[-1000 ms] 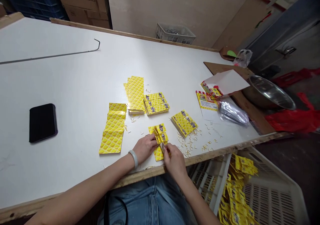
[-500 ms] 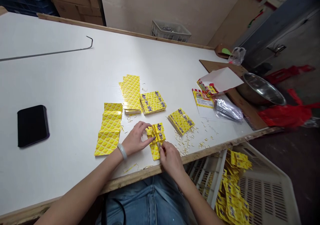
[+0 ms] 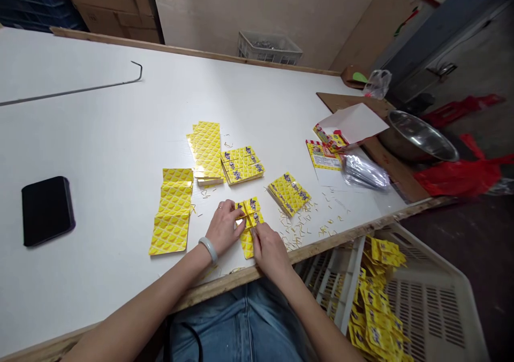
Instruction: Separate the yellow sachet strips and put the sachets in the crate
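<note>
Near the table's front edge lies a yellow printed card (image 3: 248, 243) with cut or scored panels and small purple figures. My left hand (image 3: 225, 224), with a pale bangle at the wrist, pinches a panel at the card's upper left. From the other side my right hand (image 3: 270, 248) closes its fingers on the card's right edge; anything else inside them is hidden. Just behind stand two stacks of similar cards, a middle stack (image 3: 242, 165) and a right stack (image 3: 289, 193). Patterned yellow sheets (image 3: 172, 212) lie left of my left hand, with more sheets (image 3: 206, 149) farther back.
Small yellow scraps (image 3: 295, 228) litter the table at right. A phone (image 3: 47, 210) and a hooked metal rod (image 3: 100, 87) lie at left. A white crate (image 3: 425, 308) of yellow pieces stands below the right edge. Clear plastic bags (image 3: 365, 172) and a metal bowl (image 3: 421, 134) are at right.
My left hand has closed in on the card, its fingers now bent around the lifted panel. My right hand stays at the card's right edge. The view has shifted slightly.
</note>
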Tool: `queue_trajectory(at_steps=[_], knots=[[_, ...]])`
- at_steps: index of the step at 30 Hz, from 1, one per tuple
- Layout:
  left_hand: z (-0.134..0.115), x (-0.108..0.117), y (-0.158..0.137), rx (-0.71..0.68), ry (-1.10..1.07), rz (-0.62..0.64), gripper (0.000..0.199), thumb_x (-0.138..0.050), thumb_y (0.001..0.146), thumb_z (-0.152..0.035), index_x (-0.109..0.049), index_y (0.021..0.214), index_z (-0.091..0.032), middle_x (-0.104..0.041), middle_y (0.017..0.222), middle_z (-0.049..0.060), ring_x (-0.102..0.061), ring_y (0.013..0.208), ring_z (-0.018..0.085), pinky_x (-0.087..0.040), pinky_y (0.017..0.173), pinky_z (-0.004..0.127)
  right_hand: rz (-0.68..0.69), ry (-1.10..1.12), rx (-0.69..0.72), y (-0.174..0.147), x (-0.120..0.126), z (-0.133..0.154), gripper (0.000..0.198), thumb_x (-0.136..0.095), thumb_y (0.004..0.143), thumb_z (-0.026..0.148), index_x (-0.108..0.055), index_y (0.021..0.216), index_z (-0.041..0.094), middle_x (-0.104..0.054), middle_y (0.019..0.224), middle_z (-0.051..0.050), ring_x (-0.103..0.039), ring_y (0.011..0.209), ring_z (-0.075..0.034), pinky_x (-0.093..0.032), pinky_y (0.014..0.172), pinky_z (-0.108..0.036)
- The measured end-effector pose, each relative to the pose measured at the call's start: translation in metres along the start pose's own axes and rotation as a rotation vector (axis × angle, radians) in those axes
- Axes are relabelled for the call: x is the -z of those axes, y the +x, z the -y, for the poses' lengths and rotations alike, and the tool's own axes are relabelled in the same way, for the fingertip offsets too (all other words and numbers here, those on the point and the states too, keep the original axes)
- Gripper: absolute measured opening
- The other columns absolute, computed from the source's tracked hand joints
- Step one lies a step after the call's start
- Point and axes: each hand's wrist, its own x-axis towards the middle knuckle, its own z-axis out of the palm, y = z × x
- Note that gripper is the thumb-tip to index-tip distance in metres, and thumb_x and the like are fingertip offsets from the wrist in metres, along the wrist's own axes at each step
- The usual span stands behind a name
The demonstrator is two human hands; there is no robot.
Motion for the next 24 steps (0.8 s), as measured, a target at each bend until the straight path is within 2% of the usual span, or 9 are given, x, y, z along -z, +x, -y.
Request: queue_trajectory(at_steps=[2, 4, 7, 9, 13, 17, 24], knots=[[-0.001, 0.001, 0.0, -0.027, 0.081, -0.047, 0.012, -0.057, 0.079, -0.025, -0.065, 0.086, -0.02, -0.047, 0.116, 0.01, -0.041, 0.113, 0.03, -0.039, 0.095, 0.048, 0.027, -0.006, -0.002, 0.001, 0.0, -0.001, 0.016, -0.039, 0.087, 0.011, -0.053, 0.086, 0.018, -0.058, 0.082, -0.003, -0.053, 0.072, -0.016, -0.033, 0.062, -0.025], [-0.001, 0.002, 0.002, -0.069, 0.096, -0.048, 0.015, -0.058, 0.077, -0.023, -0.064, 0.091, -0.021, -0.043, 0.124, 0.009, -0.036, 0.119, 0.031, -0.034, 0.099, 0.051, 0.034, -0.01, -0.018, 0.001, 0.001, -0.002, 0.015, -0.039, 0.088, 0.013, -0.054, 0.086, 0.018, -0.06, 0.081, -0.003, -0.054, 0.071, -0.015, -0.031, 0.06, -0.026], [0.003, 0.002, 0.006, -0.166, -0.02, 0.042, 0.036, -0.052, 0.081, -0.017, -0.052, 0.116, -0.022, -0.046, 0.12, 0.009, -0.043, 0.112, 0.024, -0.039, 0.097, 0.043, 0.042, -0.01, -0.043, 0.0, 0.002, -0.002, 0.016, -0.039, 0.089, 0.015, -0.054, 0.085, 0.018, -0.061, 0.08, -0.003, -0.055, 0.069, -0.015, -0.029, 0.058, -0.026], [0.006, 0.002, 0.008, -0.228, -0.064, 0.102, 0.04, -0.046, 0.083, -0.014, -0.048, 0.122, -0.024, -0.046, 0.117, 0.009, -0.045, 0.106, 0.021, -0.042, 0.094, 0.038, 0.045, -0.007, -0.049, 0.0, 0.002, -0.002, 0.016, -0.038, 0.089, 0.016, -0.054, 0.085, 0.018, -0.062, 0.081, -0.004, -0.055, 0.069, -0.015, -0.028, 0.059, -0.026], [0.009, 0.002, 0.011, -0.251, -0.016, 0.173, 0.032, -0.045, 0.085, -0.016, -0.058, 0.113, -0.026, -0.046, 0.109, 0.008, -0.045, 0.101, 0.021, -0.042, 0.089, 0.038, 0.043, -0.005, -0.025, -0.001, 0.001, 0.001, 0.016, -0.038, 0.09, 0.016, -0.053, 0.086, 0.018, -0.062, 0.083, -0.004, -0.056, 0.073, -0.017, -0.029, 0.062, -0.026], [0.006, 0.004, 0.012, -0.272, 0.058, 0.237, 0.031, -0.046, 0.085, -0.017, -0.061, 0.109, -0.03, -0.044, 0.11, 0.007, -0.043, 0.099, 0.022, -0.042, 0.084, 0.038, 0.021, 0.021, 0.005, -0.004, -0.003, 0.0, 0.019, -0.034, 0.091, 0.015, -0.052, 0.085, 0.018, -0.061, 0.084, -0.004, -0.056, 0.075, -0.017, -0.03, 0.066, -0.026], [-0.005, 0.007, 0.014, -0.266, 0.209, 0.302, 0.023, -0.047, 0.083, -0.019, -0.062, 0.101, -0.024, -0.044, 0.101, 0.009, -0.042, 0.094, 0.024, -0.041, 0.081, 0.038, -0.026, 0.067, 0.026, -0.011, -0.015, -0.008, 0.022, -0.031, 0.094, 0.016, -0.051, 0.085, 0.018, -0.06, 0.077, -0.002, -0.053, 0.068, -0.015, -0.028, 0.068, -0.026]])
